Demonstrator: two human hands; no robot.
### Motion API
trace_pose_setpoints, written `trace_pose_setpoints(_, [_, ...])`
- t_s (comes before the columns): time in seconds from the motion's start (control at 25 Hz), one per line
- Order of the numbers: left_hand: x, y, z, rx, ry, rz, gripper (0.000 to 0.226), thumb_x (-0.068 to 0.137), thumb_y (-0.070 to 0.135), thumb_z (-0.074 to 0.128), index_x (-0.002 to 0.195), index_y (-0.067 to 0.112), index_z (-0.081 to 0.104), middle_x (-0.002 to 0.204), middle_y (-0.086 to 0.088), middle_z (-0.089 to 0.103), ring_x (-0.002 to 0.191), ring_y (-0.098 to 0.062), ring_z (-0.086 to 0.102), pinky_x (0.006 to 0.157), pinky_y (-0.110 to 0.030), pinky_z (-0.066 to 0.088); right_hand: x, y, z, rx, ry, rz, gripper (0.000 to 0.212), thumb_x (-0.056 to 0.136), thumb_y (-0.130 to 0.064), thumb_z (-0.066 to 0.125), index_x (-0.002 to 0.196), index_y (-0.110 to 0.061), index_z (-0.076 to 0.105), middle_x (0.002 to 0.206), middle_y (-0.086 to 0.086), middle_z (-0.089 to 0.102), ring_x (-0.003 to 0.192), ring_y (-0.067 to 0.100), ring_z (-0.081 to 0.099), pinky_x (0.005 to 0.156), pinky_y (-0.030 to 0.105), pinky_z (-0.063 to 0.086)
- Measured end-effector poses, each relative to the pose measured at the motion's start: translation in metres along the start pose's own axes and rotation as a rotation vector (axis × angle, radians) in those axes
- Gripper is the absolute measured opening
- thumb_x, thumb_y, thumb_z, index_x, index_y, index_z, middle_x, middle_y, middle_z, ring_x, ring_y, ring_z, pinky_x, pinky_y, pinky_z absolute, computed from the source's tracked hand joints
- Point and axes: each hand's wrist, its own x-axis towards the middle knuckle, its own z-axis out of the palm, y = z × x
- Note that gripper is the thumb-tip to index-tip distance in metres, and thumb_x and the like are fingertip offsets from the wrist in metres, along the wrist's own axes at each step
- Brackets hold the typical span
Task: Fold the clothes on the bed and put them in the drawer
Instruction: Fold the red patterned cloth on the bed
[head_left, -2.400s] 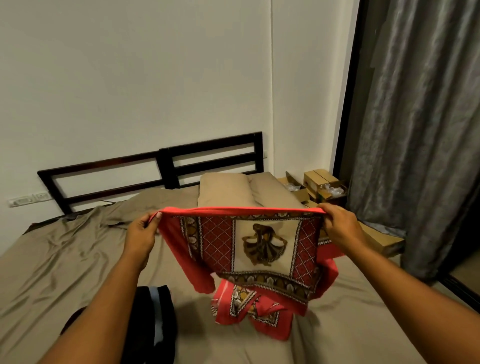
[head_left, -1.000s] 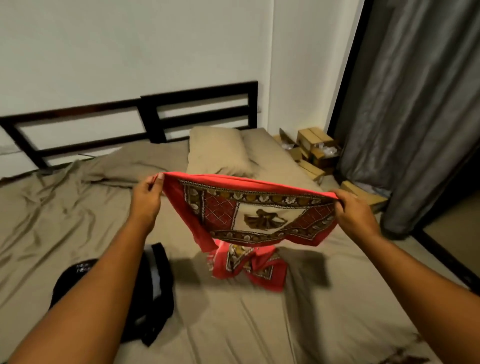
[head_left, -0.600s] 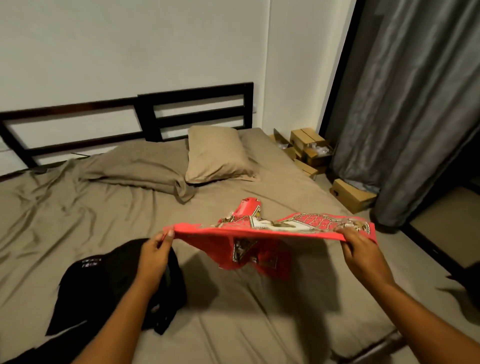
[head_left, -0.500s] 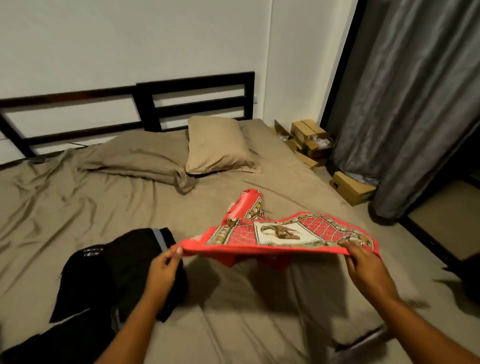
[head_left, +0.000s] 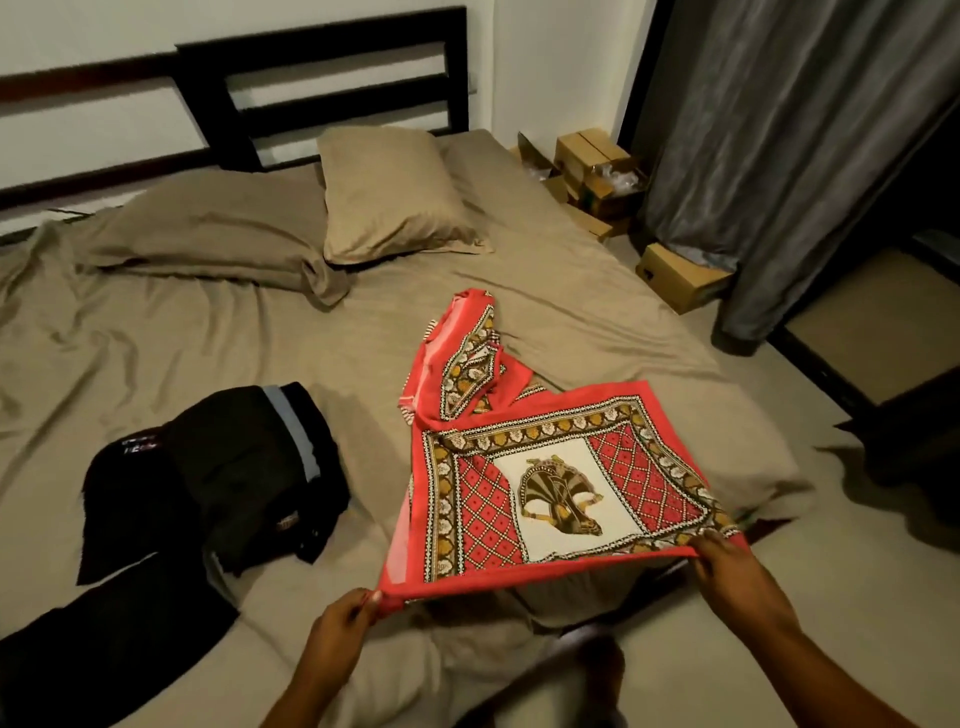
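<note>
Over the bed (head_left: 182, 332), left hand (head_left: 340, 621) and right hand (head_left: 727, 564) are each pinching a near corner of the red cloth (head_left: 550, 488), holding it taut.

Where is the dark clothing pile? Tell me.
In the head view, the dark clothing pile lies on the bed at lower left, left of the red printed cloth, nearer than the pillows.

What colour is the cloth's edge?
Red: the patterned cloth has a plain red border, head view.

One cloth (head_left: 483, 512), two hands (head_left: 340, 621), perhaps two pillows (head_left: 395, 192)
</note>
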Motion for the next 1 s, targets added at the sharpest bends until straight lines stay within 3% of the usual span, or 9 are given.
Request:
trace_pose_setpoints(0.16, [0.022, 0.021, -0.008, 0.042, 0.008, 0.022, 0.027, 0.102, 0.024, 0.056, 0.079, 0.023, 0.071, 0.069, 0.007, 0.071, 0.065, -0.009, 0.067, 0.061, -0.026, 0.051, 0.010, 0.012, -0.008, -0.025, 0.056, 0.085, 0.017, 0.082, -0.005, 0.070, 0.097, -0.012, 0.072, 0.104, 0.011, 0.071, 0.095, 0.036, 0.067, 0.075, 0.040, 0.056])
trace_pose_setpoints(0.28, [0.053, 0.047, -0.016, 0.021, 0.062, 0.005, 0.024, 0.100, 0.021, 0.060, 0.079, 0.021, 0.071, 0.073, 0.003, 0.072, 0.073, -0.015, 0.069, 0.066, -0.025, 0.049, 0.043, 0.012, -0.029, -0.080, 0.049, 0.094, 0.025, 0.075, 0.008, 0.068, 0.093, -0.008, 0.070, 0.094, 0.014, 0.066, 0.083, 0.039, 0.066, 0.071, 0.041, 0.054])
trace_pose_setpoints(0.4, [0.097, 0.072, -0.023, 0.036, 0.112, -0.041, 0.023, 0.098, 0.030, 0.064, 0.076, 0.024, 0.069, 0.076, 0.000, 0.072, 0.080, -0.024, 0.069, 0.069, -0.033, 0.047, 0.110, 0.005, -0.052, -0.124, 0.069, -0.009, 0.029, 0.071, 0.002, 0.077, 0.094, -0.012, 0.067, 0.093, 0.011, 0.063, 0.082, 0.034, 0.064, 0.071, 0.040, 0.052])
trace_pose_setpoints(0.56, [0.170, 0.097, -0.014, 0.015, 0.266, -0.081, 0.024, 0.099, 0.034, 0.060, 0.085, 0.016, 0.068, 0.082, -0.011, 0.070, 0.086, -0.034, 0.065, 0.074, -0.038, 0.043, 0.235, -0.019, -0.064, -0.125, 0.046, -0.165, 0.024, 0.076, -0.002, 0.071, 0.098, -0.010, 0.065, 0.100, 0.016, 0.062, 0.089, 0.039, 0.063, 0.077, 0.041, 0.050])
trace_pose_setpoints(0.68, [0.218, 0.100, -0.001, 0.040, 0.419, -0.157, 0.032, 0.100, 0.036, 0.057, 0.104, 0.006, 0.067, 0.101, -0.023, 0.068, 0.097, -0.041, 0.063, 0.084, -0.044, 0.047, 0.301, -0.037, -0.044, -0.100, -0.026, -0.176, 0.039, 0.087, -0.005, 0.062, 0.125, -0.009, 0.061, 0.132, 0.022, 0.055, 0.118, 0.043, 0.057, 0.097, 0.046, 0.050])
trace_pose_setpoints(0.76, [0.234, 0.098, 0.021, 0.116, 0.533, -0.283, 0.041, 0.096, 0.039, 0.060, 0.117, 0.005, 0.061, 0.117, -0.027, 0.060, 0.109, -0.047, 0.057, 0.091, -0.054, 0.048, 0.312, -0.042, -0.015, -0.079, -0.065, -0.112, 0.055, 0.094, -0.017, 0.060, 0.147, -0.015, 0.046, 0.156, 0.022, 0.035, 0.139, 0.042, 0.041, 0.111, 0.047, 0.039])
trace_pose_setpoints(0.88, [0.201, 0.099, 0.075, -0.005, 0.777, -0.502, 0.060, 0.093, 0.041, 0.059, 0.128, -0.007, 0.048, 0.132, -0.032, 0.046, 0.124, -0.049, 0.044, 0.102, -0.056, 0.037, 0.260, -0.042, 0.034, 0.230, 0.105, 0.058, 0.043, 0.095, -0.021, 0.062, 0.134, -0.007, 0.053, 0.143, 0.025, 0.045, 0.126, 0.044, 0.049, 0.104, 0.047, 0.044])
trace_pose_setpoints(0.96, [0.163, 0.093, 0.121, -0.244, 0.714, -0.708, 0.068, 0.093, 0.046, 0.055, 0.132, -0.009, 0.047, 0.134, -0.034, 0.047, 0.127, -0.048, 0.046, 0.105, -0.051, 0.037, 0.218, -0.036, 0.057, 0.474, 0.060, 0.441, 0.043, 0.094, -0.027, 0.067, 0.126, -0.001, 0.054, 0.132, 0.026, 0.051, 0.120, 0.045, 0.052, 0.100, 0.048, 0.047])
trace_pose_setpoints(1.0, [0.148, 0.087, 0.142, -0.467, 0.562, -0.858, 0.062, 0.096, 0.043, 0.056, 0.133, -0.006, 0.050, 0.135, -0.032, 0.051, 0.126, -0.045, 0.050, 0.102, -0.048, 0.042, 0.205, -0.035, 0.063, 0.532, -0.020, 0.668, 0.052, 0.093, -0.033, 0.068, 0.128, 0.003, 0.052, 0.131, 0.028, 0.052, 0.122, 0.047, 0.052, 0.100, 0.049, 0.047])
